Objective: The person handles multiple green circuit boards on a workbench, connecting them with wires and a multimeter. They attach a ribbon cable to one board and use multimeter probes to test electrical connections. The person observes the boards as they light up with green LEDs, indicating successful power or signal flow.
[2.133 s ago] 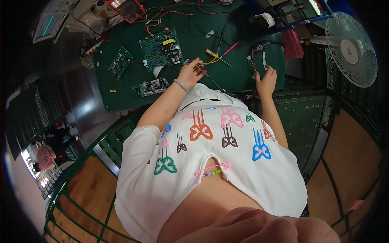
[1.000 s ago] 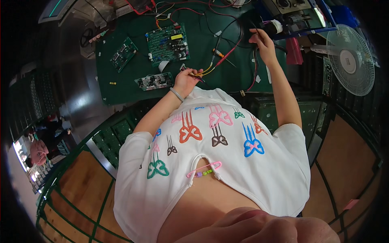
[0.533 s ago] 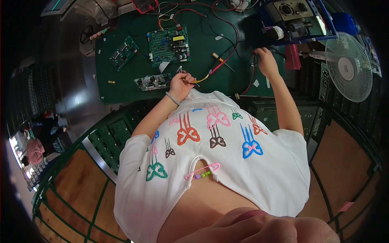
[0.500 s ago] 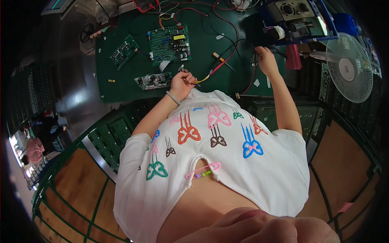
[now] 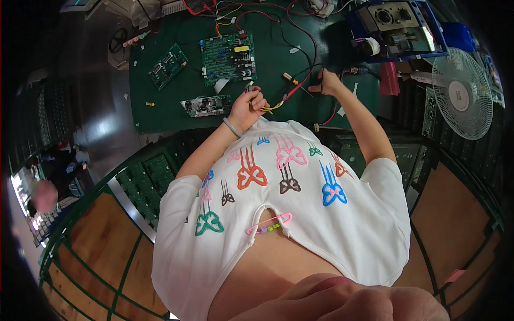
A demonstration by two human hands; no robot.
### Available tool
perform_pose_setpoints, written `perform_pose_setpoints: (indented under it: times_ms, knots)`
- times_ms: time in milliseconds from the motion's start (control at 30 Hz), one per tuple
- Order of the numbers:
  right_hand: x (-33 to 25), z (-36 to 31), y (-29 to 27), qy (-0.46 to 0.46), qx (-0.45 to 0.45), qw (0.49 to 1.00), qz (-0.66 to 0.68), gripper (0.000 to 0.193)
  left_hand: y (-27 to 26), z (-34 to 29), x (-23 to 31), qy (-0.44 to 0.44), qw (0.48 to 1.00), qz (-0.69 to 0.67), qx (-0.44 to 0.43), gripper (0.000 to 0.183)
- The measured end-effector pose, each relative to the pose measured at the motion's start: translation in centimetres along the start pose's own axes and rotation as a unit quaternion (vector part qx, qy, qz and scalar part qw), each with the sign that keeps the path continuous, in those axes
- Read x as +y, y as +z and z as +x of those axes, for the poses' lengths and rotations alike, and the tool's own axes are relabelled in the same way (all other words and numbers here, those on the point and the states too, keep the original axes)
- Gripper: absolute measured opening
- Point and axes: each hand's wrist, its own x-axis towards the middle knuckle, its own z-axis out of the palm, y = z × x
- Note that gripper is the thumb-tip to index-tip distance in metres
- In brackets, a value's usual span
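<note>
Head view looks down past a white shirt with coloured butterflies [image 5: 289,176] onto a green work mat [image 5: 176,107]; the left hand [image 5: 247,105], a bracelet at its wrist, is curled shut around a bundle of yellow and red wires [image 5: 278,103] near the mat's front edge; the right hand [image 5: 327,84] is closed on a dark lead [image 5: 317,75] further right, just before a blue-framed device [image 5: 399,27]; a large green circuit board [image 5: 227,53] lies behind the left hand, a smaller board [image 5: 168,66] to its left, a narrow board [image 5: 206,105] just beside the left hand; a white fan [image 5: 463,93] stands at far right.
</note>
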Motion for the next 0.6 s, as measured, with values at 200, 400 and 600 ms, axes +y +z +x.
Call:
perform_pose_setpoints:
  times_ms: [200,400,600]
  knots:
    - [2.4,2.3,3.9,-0.045,0.091,0.988,-0.118,0.028,2.0,-1.1,0.7,-0.012,0.998,-0.029,-0.050,0.011]
    - [-6.4,3.4,-10.1,-0.087,0.396,0.900,-0.160,0.016,-0.7,-1.7,0.5,-0.041,0.998,-0.026,-0.030,0.012]
    - [-12.6,4.7,-21.8,-0.293,0.479,0.820,0.113,0.012,-2.4,-1.1,-1.0,-0.037,0.998,-0.050,0.024,0.009]
